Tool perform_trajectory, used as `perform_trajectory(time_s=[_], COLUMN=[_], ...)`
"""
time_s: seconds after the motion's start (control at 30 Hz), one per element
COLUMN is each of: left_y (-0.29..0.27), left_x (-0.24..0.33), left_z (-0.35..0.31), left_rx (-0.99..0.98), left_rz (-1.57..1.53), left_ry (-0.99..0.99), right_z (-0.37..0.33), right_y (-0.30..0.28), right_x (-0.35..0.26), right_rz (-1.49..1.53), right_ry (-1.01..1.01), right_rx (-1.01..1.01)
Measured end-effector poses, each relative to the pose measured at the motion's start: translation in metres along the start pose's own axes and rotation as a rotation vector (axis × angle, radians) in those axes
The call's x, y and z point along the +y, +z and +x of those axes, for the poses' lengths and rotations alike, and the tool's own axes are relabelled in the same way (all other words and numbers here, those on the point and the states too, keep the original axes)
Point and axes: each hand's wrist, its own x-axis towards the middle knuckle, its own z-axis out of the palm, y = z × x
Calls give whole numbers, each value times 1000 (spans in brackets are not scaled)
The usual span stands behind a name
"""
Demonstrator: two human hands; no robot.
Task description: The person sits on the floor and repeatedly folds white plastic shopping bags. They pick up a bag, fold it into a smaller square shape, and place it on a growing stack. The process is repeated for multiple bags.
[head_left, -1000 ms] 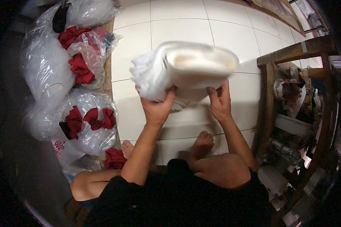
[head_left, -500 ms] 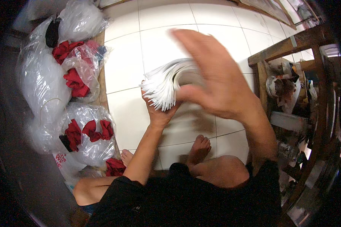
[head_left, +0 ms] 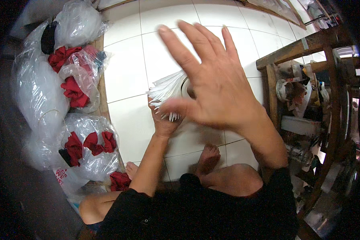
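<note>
A thick bundle of thin white sheets (head_left: 166, 89), curved over with its edges fanned, is held above the floor in front of me. My left hand (head_left: 164, 125) grips the bundle from below; most of its fingers are hidden behind the sheets. Over the bundle's right side hangs my right hand (head_left: 214, 78), open, fingers spread and back of the hand up. Its thumb crosses in front of the fanned edges; whether it touches them I cannot tell. Whether the sheets are paper or plastic is unclear.
Clear plastic bags (head_left: 44, 92) line the left side, with crumpled red cloths (head_left: 74, 91) among them. A wooden frame (head_left: 304, 46) stands at the right, with a cluttered shelf inside it. White floor tiles (head_left: 124, 72) lie beneath. My bare foot (head_left: 208, 158) is below the bundle.
My right hand has spread its fingers and swung to face more back-up over the bundle, covering more of it. The left hand keeps its hold. The view has shifted slightly.
</note>
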Motion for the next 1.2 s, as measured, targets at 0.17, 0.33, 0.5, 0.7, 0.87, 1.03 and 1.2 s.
perform_trajectory(time_s=[0.17, 0.33, 0.5, 0.7, 0.87, 1.03, 1.2], left_y=[-1, 9, 13, 6, 13, 15, 8], left_x=[-4, -6, -1, 0, 3, 15, 8], left_z=[5, -3, 14, 15, 19, 6, 11], left_rx=[-7, 18, 26, 13, 37, 82, 128], left_rz=[169, 12, -47, -10, -36, -117, -92], left_ry=[124, 89, 124, 101, 102, 172, 117], right_z=[-10, -9, 1, 5, -8, -27, 4], right_y=[-15, 8, 30, 40, 43, 32, 4], right_x=[16, 11, -7, -13, 21, 32, 6], right_rz=[63, 10, 19, 128, -32, -156, 28], right_ry=[81, 82, -9, -51, 50, 188, 75], right_rx=[-4, -116, -247, -116, -64, -209, 2])
